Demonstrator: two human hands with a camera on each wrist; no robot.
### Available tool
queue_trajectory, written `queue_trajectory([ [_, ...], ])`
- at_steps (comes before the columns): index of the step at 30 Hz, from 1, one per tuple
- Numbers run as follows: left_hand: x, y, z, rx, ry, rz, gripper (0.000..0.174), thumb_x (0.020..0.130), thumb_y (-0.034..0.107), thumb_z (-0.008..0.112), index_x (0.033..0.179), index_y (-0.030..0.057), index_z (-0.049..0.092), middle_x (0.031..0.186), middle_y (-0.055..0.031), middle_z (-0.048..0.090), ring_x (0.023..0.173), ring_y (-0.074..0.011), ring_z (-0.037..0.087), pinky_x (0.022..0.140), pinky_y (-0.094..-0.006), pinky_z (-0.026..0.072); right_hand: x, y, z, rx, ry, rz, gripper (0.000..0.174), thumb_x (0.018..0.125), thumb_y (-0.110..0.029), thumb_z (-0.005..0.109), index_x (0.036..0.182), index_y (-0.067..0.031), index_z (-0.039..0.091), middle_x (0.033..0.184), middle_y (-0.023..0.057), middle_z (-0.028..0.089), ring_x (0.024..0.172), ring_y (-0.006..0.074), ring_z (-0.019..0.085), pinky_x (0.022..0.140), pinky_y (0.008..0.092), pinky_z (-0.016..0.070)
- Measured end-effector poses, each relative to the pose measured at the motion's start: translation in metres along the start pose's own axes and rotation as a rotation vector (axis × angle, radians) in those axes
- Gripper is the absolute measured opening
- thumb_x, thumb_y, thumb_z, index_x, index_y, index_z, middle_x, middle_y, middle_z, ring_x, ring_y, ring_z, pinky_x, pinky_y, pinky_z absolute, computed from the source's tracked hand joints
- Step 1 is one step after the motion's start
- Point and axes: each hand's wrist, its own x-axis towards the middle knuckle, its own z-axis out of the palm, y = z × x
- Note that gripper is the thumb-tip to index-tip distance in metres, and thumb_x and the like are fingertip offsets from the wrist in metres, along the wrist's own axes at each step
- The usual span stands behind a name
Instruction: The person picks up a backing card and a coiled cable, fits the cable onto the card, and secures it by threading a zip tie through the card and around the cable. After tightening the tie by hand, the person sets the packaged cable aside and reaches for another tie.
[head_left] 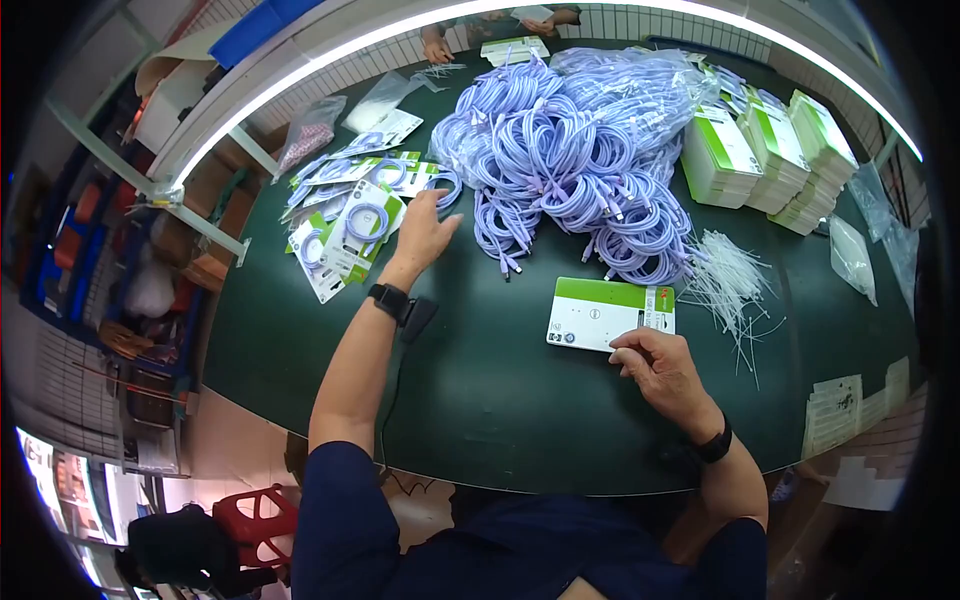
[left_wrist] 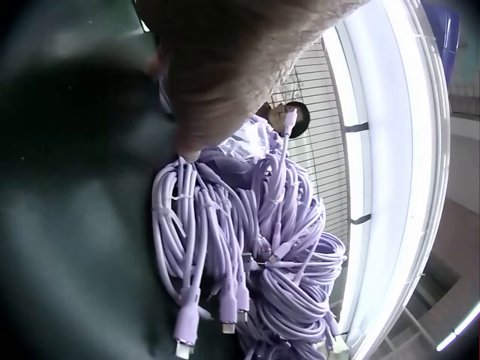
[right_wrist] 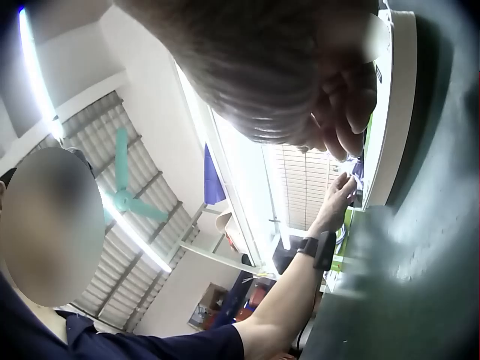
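Note:
My left hand (head_left: 428, 232) reaches forward between the card pile and the cable heap, thumb spread away from the fingers. Its fingertips are right at a lilac cable coil (head_left: 450, 188). In the left wrist view, that hand (left_wrist: 225, 75) looms over bundled lilac cables (left_wrist: 199, 225) with pale connectors. A stack of green and white packaging cards (head_left: 590, 315) lies before me. At its front edge is my right hand (head_left: 662, 372), fingers loosely curled, thumb close to the fingertips. The right wrist view shows its curled fingers (right_wrist: 341, 120) beside the stack's white side (right_wrist: 397, 112).
A large heap of lilac cables (head_left: 560, 150) covers the table's back middle. Carded cables (head_left: 350, 215) pile up at left. Tall card stacks (head_left: 720, 160) stand at right, with loose white zip ties (head_left: 730, 275) nearer. Another person's hand (head_left: 437, 48) shows at the far edge.

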Motion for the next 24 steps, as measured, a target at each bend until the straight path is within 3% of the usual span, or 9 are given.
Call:
queue_trajectory([
  [3,0.03,-0.02,0.034,0.258,0.276,0.234,0.058,0.086,0.033,0.085,0.13,0.0013,0.066,0.124,-0.0231,0.068,0.121,-0.0415,0.062,0.103,-0.0506,0.0509,0.005,-0.008,-0.002,-0.066,-0.029,-0.025,0.01,0.101,-0.002,0.068,0.107,0.0026,0.074,0.093,0.0096,0.077,0.075,0.0147,0.073,0.067,0.0258,0.0584],
  [4,0.032,-0.016,0.034,0.254,0.28,0.238,0.058,0.086,0.033,0.085,0.13,0.0013,0.066,0.124,-0.0231,0.068,0.121,-0.0415,0.062,0.103,-0.0506,0.0509,0.005,-0.009,-0.003,-0.072,-0.026,-0.028,0.01,0.101,-0.002,0.068,0.107,0.0026,0.074,0.093,0.0096,0.077,0.075,0.0147,0.073,0.067,0.0258,0.0584],
  [7,0.026,-0.001,0.029,0.28,0.167,0.027,0.049,0.088,0.029,0.082,0.124,-0.0017,0.067,0.117,-0.0242,0.07,0.108,-0.044,0.066,0.1,-0.0517,0.0521,0.002,-0.005,-0.003,-0.113,-0.044,-0.073,0.008,0.099,-0.001,0.07,0.105,0.0034,0.074,0.09,0.0095,0.075,0.071,0.0139,0.071,0.064,0.0263,0.0565],
  [12,0.014,-0.013,0.003,0.304,0.256,0.023,0.037,0.099,0.028,0.073,0.115,-0.0047,0.069,0.099,-0.0179,0.073,0.094,-0.0369,0.07,0.094,-0.0446,0.0576,0.001,-0.003,-0.001,-0.136,-0.033,-0.133,0.008,0.099,-0.001,0.071,0.105,0.0036,0.073,0.088,0.0095,0.074,0.07,0.0136,0.07,0.064,0.0267,0.0555],
  [15,0.006,-0.037,-0.026,-0.611,0.137,-0.343,0.036,0.107,0.033,0.064,0.116,-0.0019,0.067,0.102,-0.0144,0.074,0.093,-0.0265,0.071,0.083,-0.0408,0.0617,0.001,-0.003,0.0,-0.166,-0.037,-0.168,0.007,0.098,-0.001,0.071,0.104,0.0032,0.073,0.087,0.0093,0.073,0.069,0.0142,0.07,0.063,0.0269,0.0554],
  [19,0.01,-0.044,-0.088,-0.888,0.096,-0.308,0.036,0.113,0.035,0.055,0.114,0.0006,0.066,0.1,-0.01,0.072,0.095,-0.0193,0.07,0.084,-0.0359,0.0627,0.002,-0.003,0.002,-0.143,-0.06,-0.091,0.009,0.095,-0.003,0.074,0.102,0.0018,0.073,0.088,0.0151,0.073,0.074,0.0267,0.072,0.068,0.0347,0.0552],
  [21,0.006,-0.072,-0.123,-0.907,0.087,-0.329,0.035,0.113,0.035,0.054,0.115,0.0017,0.064,0.099,-0.0094,0.072,0.096,-0.0199,0.07,0.087,-0.0376,0.0623,-0.001,-0.001,0.002,-0.173,-0.078,-0.113,0.008,0.095,-0.002,0.074,0.103,0.002,0.073,0.086,0.0132,0.073,0.073,0.0227,0.071,0.067,0.0321,0.0552],
  [23,0.006,-0.084,-0.152,-1.004,0.339,-0.356,0.032,0.115,0.031,0.051,0.112,0.0025,0.064,0.099,-0.0091,0.072,0.096,-0.02,0.07,0.088,-0.0382,0.062,0.003,0.001,0.0,-0.225,-0.067,-0.18,0.008,0.097,-0.001,0.073,0.104,0.0026,0.073,0.083,0.0094,0.072,0.069,0.0148,0.07,0.064,0.0269,0.0551],
  [24,0.007,-0.083,-0.153,-0.997,0.335,-0.357,0.032,0.115,0.031,0.051,0.112,0.0025,0.064,0.099,-0.0091,0.072,0.096,-0.02,0.07,0.088,-0.0382,0.062,0.005,0.001,0.001,-0.217,-0.064,-0.179,0.008,0.097,-0.001,0.073,0.104,0.0026,0.073,0.083,0.0094,0.072,0.069,0.0148,0.07,0.064,0.0269,0.0551],
])
